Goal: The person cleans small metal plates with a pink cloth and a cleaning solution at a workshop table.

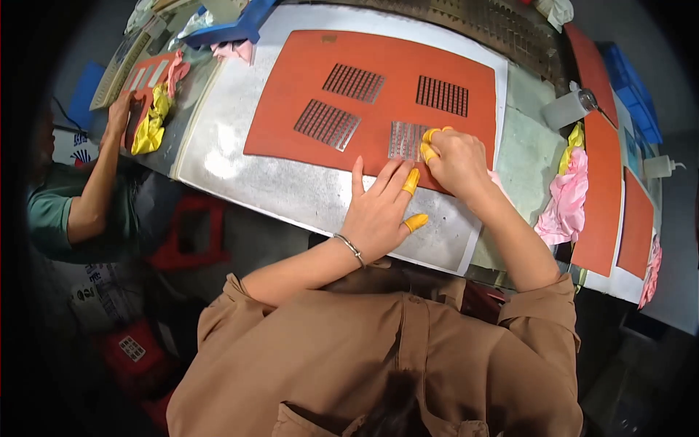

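A thin metal sheet [403, 138] with rows of small cut-outs lies flat on the orange mat [284, 87], near its front edge. Over the right end of that sheet my right hand [457, 159] is closed, its fingers curled down and some wearing yellow finger cots; what they hold, if anything, is hidden. My left hand [378, 211] stretches its fingers toward the sheet's near edge, yellow cots on the thumb and one finger. Three more dark gridded sheets rest on the mat: one far left [354, 83], one far right [442, 95], one nearer left [327, 124].
A clear bottle [568, 109] and crumpled pink cloth [564, 197] lie right of the mat, beside further orange sheets [597, 211]. On the left, a co-worker's hand [120, 113] is near yellow cloth [151, 124]. A blue tray [233, 25] sits at the back.
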The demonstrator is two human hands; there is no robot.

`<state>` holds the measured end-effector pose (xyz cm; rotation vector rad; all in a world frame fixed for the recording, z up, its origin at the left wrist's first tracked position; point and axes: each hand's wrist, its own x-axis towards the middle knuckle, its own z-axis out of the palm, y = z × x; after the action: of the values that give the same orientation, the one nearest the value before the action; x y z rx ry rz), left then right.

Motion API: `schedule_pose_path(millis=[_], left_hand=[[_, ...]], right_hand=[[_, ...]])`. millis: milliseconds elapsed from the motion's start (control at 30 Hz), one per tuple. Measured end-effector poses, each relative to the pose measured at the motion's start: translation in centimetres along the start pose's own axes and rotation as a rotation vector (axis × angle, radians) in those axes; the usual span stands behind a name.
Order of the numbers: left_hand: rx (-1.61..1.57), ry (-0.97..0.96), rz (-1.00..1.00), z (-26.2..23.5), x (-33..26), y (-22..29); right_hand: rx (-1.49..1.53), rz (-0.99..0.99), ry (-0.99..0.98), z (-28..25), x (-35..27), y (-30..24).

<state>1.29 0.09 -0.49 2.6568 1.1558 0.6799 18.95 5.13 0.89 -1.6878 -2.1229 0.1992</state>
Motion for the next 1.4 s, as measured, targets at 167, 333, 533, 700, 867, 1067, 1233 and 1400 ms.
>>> schedule_pose_path(millis=[167, 333, 533, 700, 867, 1067, 1233, 1400], left_hand=[[-0.002, -0.036, -0.015, -0.2, 0.1, 0.3], [-0.002, -0.028, -0.009, 0.1, 0.0, 0.1], [0.007, -0.032, 0.004, -0.2, 0.1, 0.0], [-0.016, -0.062, -0.023, -0.1, -0.1, 0.2], [-0.015, -0.042, -0.022, -0.1, -0.3, -0.1], [0.005, -0.032, 0.007, 0.0, 0.0, 0.3], [-0.02, -0.039, -0.02, -0.1, 0.1, 0.0], [-0.026, -0.035, -0.018, -0.3, 0.1, 0.1]], right_hand=[[-0.016, -0.032, -0.025, -0.2, -0.8, 0.0], [0.042, -0.008, -0.03, -0.3, -1.5, -0.6], [0.018, -0.033, 0.05, 0.1, -0.2, -0.2], [0.033, -0.021, 0.019, -0.1, -0.7, -0.5], [-0.004, -0.069, -0.022, 0.0, -0.9, -0.1], [-0.008, -0.015, 0.016, -0.3, 0.2, 0.4], [-0.009, -0.047, -0.02, 0.0, -1.6, -0.3], [0.035, -0.017, 0.068, 0.2, 0.2, 0.3]])
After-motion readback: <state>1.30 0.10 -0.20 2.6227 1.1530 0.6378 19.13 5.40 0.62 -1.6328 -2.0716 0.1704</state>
